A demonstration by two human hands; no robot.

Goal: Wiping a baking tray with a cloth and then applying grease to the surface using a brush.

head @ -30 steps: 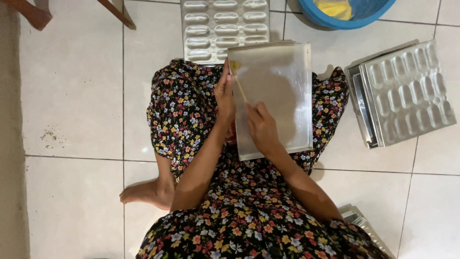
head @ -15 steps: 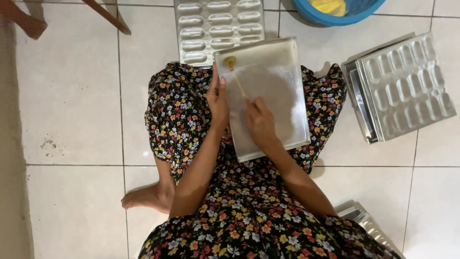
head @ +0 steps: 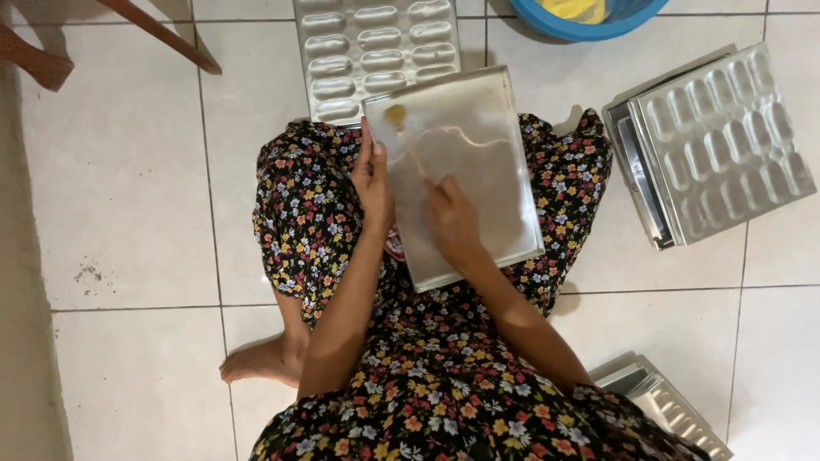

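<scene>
A flat metal baking tray rests on my lap over a floral dress. My left hand grips its left edge, fingers along the rim. My right hand lies on the tray's surface and holds a thin brush whose yellowish tip sits near the tray's far left corner. A greasy smear shows across the tray's upper half.
A moulded metal tray with oblong cavities lies on the tiles just beyond my lap. A stack of similar moulded trays sits at the right, another at the bottom right. A blue basin is at the top; wooden legs top left.
The brush tip has stayed near the tray's far left corner while my right hand shifted slightly. The view moved a little; the tray and left hand keep their hold.
</scene>
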